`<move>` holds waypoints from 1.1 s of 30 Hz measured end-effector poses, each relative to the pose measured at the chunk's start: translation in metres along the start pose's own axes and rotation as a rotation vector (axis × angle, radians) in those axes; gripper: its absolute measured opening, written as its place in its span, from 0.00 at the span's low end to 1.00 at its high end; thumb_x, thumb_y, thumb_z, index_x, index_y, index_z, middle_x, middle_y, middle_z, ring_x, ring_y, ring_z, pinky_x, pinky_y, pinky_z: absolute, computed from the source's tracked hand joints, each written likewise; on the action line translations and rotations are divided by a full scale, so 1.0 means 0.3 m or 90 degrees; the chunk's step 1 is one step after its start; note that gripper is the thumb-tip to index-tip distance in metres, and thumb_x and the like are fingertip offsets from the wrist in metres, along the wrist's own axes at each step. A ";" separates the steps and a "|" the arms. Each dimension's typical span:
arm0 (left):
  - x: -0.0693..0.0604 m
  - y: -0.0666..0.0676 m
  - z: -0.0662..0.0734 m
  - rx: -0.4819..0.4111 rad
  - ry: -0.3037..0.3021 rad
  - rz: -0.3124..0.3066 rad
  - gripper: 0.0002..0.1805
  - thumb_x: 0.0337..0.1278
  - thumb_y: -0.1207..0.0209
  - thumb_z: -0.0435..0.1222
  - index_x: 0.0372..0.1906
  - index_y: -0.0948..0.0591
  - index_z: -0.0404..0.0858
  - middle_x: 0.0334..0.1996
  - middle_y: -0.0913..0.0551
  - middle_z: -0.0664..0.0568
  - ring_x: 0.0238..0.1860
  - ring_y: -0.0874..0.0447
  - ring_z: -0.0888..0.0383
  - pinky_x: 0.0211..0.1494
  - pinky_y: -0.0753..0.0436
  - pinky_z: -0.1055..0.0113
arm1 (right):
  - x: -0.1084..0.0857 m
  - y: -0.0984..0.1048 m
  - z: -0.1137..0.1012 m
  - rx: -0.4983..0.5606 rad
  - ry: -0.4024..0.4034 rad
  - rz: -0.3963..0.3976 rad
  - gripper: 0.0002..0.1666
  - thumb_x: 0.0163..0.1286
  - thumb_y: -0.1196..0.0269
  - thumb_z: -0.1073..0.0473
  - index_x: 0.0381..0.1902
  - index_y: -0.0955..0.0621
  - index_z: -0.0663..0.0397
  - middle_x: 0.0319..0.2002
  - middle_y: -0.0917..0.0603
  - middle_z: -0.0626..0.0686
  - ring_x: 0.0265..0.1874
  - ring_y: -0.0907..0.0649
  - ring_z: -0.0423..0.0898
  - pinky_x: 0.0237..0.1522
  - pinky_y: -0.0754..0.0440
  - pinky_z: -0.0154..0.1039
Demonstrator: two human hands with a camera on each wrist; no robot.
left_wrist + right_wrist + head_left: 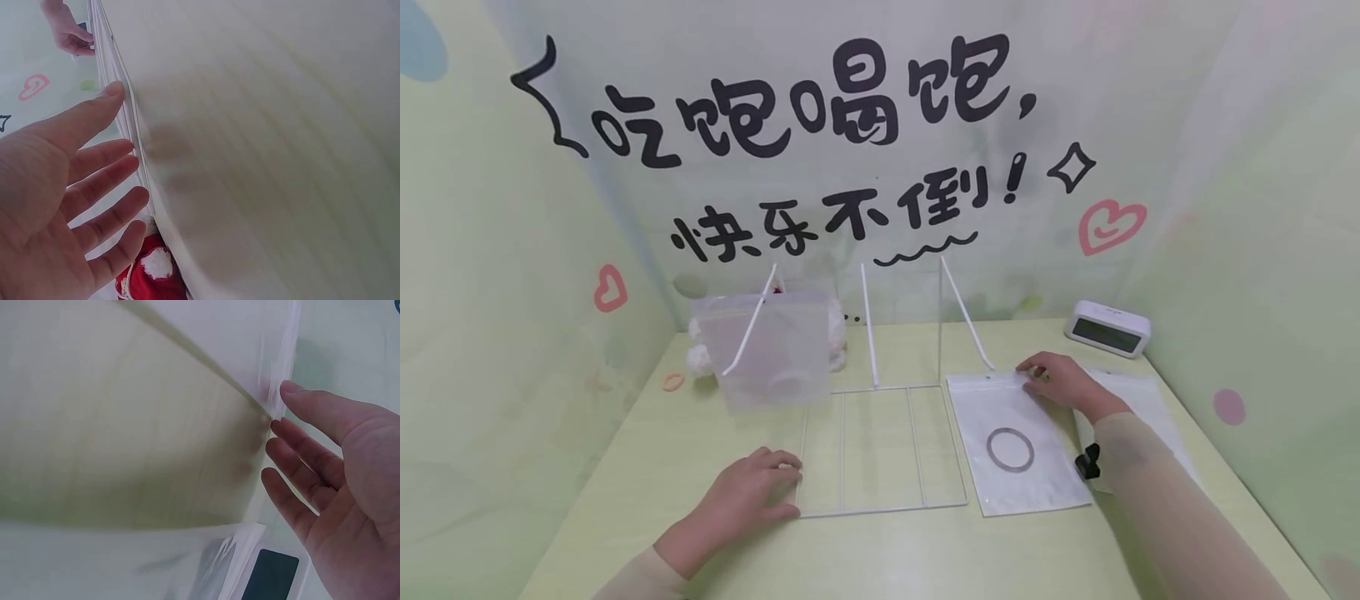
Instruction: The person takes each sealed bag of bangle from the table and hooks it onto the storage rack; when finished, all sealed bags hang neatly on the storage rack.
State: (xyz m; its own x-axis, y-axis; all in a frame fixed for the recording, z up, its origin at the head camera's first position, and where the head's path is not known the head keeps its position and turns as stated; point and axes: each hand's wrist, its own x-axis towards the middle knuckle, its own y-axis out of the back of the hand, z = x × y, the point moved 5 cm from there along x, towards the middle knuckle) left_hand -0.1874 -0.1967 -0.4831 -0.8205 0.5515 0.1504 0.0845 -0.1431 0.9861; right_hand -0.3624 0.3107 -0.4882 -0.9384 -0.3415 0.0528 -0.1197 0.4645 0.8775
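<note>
A white wire rack (880, 510) stands on the table, its base flat and slanted arms rising at the back. My left hand (741, 504) rests at the left side of its base, fingers apart, thumb near the front corner. That left hand (69, 194) shows spread fingers in the left wrist view. Right of the rack lies a white zip bag (992, 400) printed with a grey ring. My right hand (1060, 382) touches its top right corner. In the right wrist view, thumb and index of the right hand (337, 450) stand slightly apart around that bag corner (265, 381).
A translucent bag (782, 342) hangs on the rack's left arm, with a plush toy (700, 358) partly hidden behind it. Another bag (1138, 400) lies under my right forearm. A white digital clock (1107, 329) sits at the back right, a small peach-coloured ring (673, 375) at the left.
</note>
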 end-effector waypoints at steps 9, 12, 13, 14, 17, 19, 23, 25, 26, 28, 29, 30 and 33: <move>-0.005 0.002 0.011 0.003 0.010 -0.014 0.24 0.47 0.25 0.54 0.49 0.11 0.46 0.56 0.15 0.60 0.50 0.18 0.58 0.42 0.14 0.65 | 0.021 0.013 0.000 -0.029 0.005 0.012 0.15 0.65 0.30 0.64 0.49 0.12 0.60 0.38 0.15 0.55 0.39 0.19 0.51 0.46 0.19 0.49; -0.006 0.007 0.012 0.005 0.015 -0.015 0.24 0.47 0.25 0.54 0.49 0.11 0.46 0.56 0.15 0.60 0.49 0.18 0.58 0.41 0.15 0.65 | 0.019 0.023 0.002 -0.028 -0.006 0.008 0.13 0.64 0.29 0.64 0.47 0.12 0.60 0.36 0.17 0.54 0.38 0.20 0.50 0.46 0.19 0.49; -0.006 0.009 0.013 0.004 0.017 -0.016 0.24 0.47 0.25 0.54 0.49 0.11 0.46 0.56 0.15 0.60 0.49 0.19 0.58 0.41 0.15 0.65 | 0.017 0.025 0.002 -0.029 -0.011 0.007 0.12 0.64 0.29 0.64 0.46 0.13 0.59 0.36 0.17 0.53 0.38 0.20 0.50 0.46 0.19 0.49; -0.006 0.011 0.013 0.003 0.018 -0.016 0.24 0.47 0.25 0.53 0.49 0.11 0.46 0.55 0.15 0.60 0.49 0.19 0.58 0.40 0.15 0.66 | 0.015 0.028 0.003 -0.028 -0.017 0.007 0.11 0.65 0.28 0.63 0.45 0.13 0.58 0.36 0.17 0.53 0.38 0.20 0.50 0.47 0.19 0.50; -0.004 0.016 0.015 -0.003 0.019 -0.013 0.24 0.47 0.24 0.53 0.49 0.11 0.45 0.55 0.15 0.59 0.49 0.18 0.58 0.40 0.15 0.65 | 0.001 0.038 0.000 -0.032 -0.020 0.007 0.08 0.67 0.29 0.62 0.43 0.13 0.57 0.36 0.16 0.53 0.39 0.19 0.50 0.48 0.18 0.52; -0.003 0.018 0.017 -0.006 0.017 -0.010 0.24 0.47 0.24 0.52 0.49 0.11 0.45 0.55 0.15 0.59 0.48 0.19 0.58 0.40 0.15 0.65 | -0.011 0.046 -0.007 -0.030 -0.021 0.012 0.06 0.68 0.30 0.61 0.42 0.14 0.55 0.37 0.15 0.52 0.39 0.18 0.50 0.49 0.17 0.53; -0.003 0.017 0.019 -0.012 0.013 -0.002 0.24 0.47 0.24 0.52 0.48 0.11 0.45 0.55 0.15 0.59 0.48 0.19 0.58 0.39 0.16 0.66 | -0.041 0.066 -0.036 -0.018 -0.006 0.033 0.04 0.69 0.30 0.60 0.41 0.14 0.53 0.37 0.13 0.51 0.41 0.16 0.50 0.51 0.16 0.57; -0.003 0.015 0.019 -0.011 0.013 -0.001 0.24 0.47 0.24 0.52 0.48 0.11 0.45 0.55 0.15 0.59 0.48 0.19 0.58 0.39 0.16 0.66 | -0.057 0.074 -0.057 -0.008 0.011 0.048 0.04 0.69 0.30 0.61 0.40 0.14 0.52 0.37 0.12 0.50 0.40 0.16 0.49 0.52 0.16 0.58; -0.003 0.013 0.019 -0.009 0.013 -0.001 0.24 0.47 0.24 0.53 0.48 0.11 0.45 0.55 0.15 0.59 0.48 0.19 0.58 0.39 0.16 0.66 | -0.066 0.078 -0.070 -0.002 0.018 0.055 0.03 0.69 0.30 0.61 0.40 0.14 0.51 0.37 0.12 0.49 0.40 0.16 0.49 0.52 0.16 0.59; -0.004 0.012 0.018 -0.006 0.015 -0.002 0.24 0.47 0.24 0.53 0.48 0.11 0.45 0.55 0.15 0.59 0.48 0.18 0.58 0.39 0.15 0.65 | -0.083 0.083 -0.094 0.009 0.032 0.072 0.03 0.69 0.30 0.62 0.39 0.14 0.50 0.36 0.12 0.48 0.40 0.16 0.48 0.52 0.17 0.59; -0.005 0.012 0.018 -0.005 0.015 -0.002 0.24 0.47 0.24 0.52 0.48 0.11 0.45 0.55 0.15 0.59 0.48 0.18 0.57 0.39 0.15 0.65 | -0.092 0.086 -0.107 0.016 0.039 0.081 0.03 0.69 0.30 0.62 0.39 0.14 0.50 0.36 0.12 0.48 0.40 0.16 0.48 0.53 0.17 0.60; -0.005 0.013 0.019 -0.004 0.016 -0.003 0.24 0.47 0.24 0.52 0.48 0.11 0.45 0.55 0.15 0.59 0.48 0.18 0.57 0.39 0.15 0.65 | -0.100 0.087 -0.119 0.021 0.043 0.090 0.03 0.69 0.30 0.62 0.40 0.14 0.50 0.37 0.12 0.48 0.40 0.16 0.47 0.53 0.17 0.60; -0.006 0.017 0.020 -0.005 0.018 -0.007 0.24 0.47 0.24 0.52 0.49 0.11 0.45 0.55 0.15 0.59 0.49 0.18 0.57 0.40 0.15 0.65 | -0.126 0.095 -0.155 0.029 0.063 0.121 0.04 0.69 0.30 0.62 0.41 0.14 0.49 0.37 0.12 0.47 0.40 0.17 0.45 0.53 0.16 0.58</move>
State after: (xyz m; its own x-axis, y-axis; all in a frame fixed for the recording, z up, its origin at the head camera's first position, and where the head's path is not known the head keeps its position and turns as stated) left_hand -0.1821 -0.1937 -0.4781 -0.8369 0.5297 0.1382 0.0720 -0.1437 0.9870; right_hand -0.3151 0.2989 -0.4429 -0.9096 -0.3214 0.2635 0.0395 0.5643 0.8246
